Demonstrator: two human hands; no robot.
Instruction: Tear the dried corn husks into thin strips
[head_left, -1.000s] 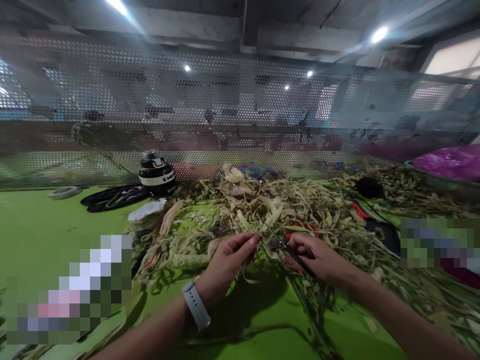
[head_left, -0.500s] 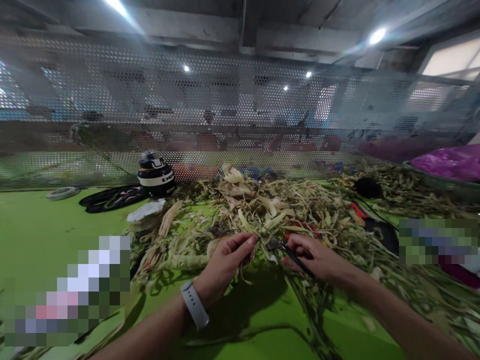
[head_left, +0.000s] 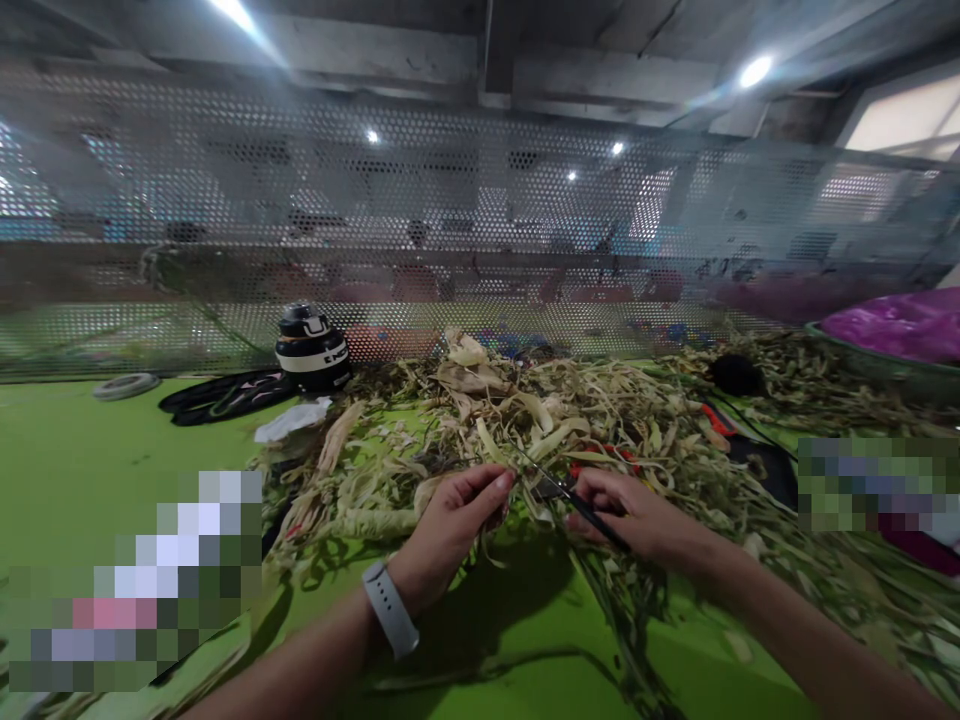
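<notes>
My left hand [head_left: 466, 500], with a pale watch strap [head_left: 390, 610] on its wrist, is closed in a pinch. Whatever lies between its fingertips is too small to make out; a thin pale strip hangs just below them. My right hand [head_left: 616, 508] is wrapped round a slim black-handled tool with a thin metal tip [head_left: 589, 512], angled up and left. That tip ends close to the left fingertips, but I cannot tell whether they touch. Behind both hands spreads a heap of dried plant strips [head_left: 540, 410]. Something red [head_left: 604, 460] shows just beyond my right hand.
On the green table [head_left: 60, 450] stand a black bottle [head_left: 313, 355] with a white band and a black coiled item [head_left: 225, 395]. A white ring [head_left: 126, 386] lies far left. At right are a purple bag in a basin [head_left: 892, 325] and a perforated screen [head_left: 450, 210] behind.
</notes>
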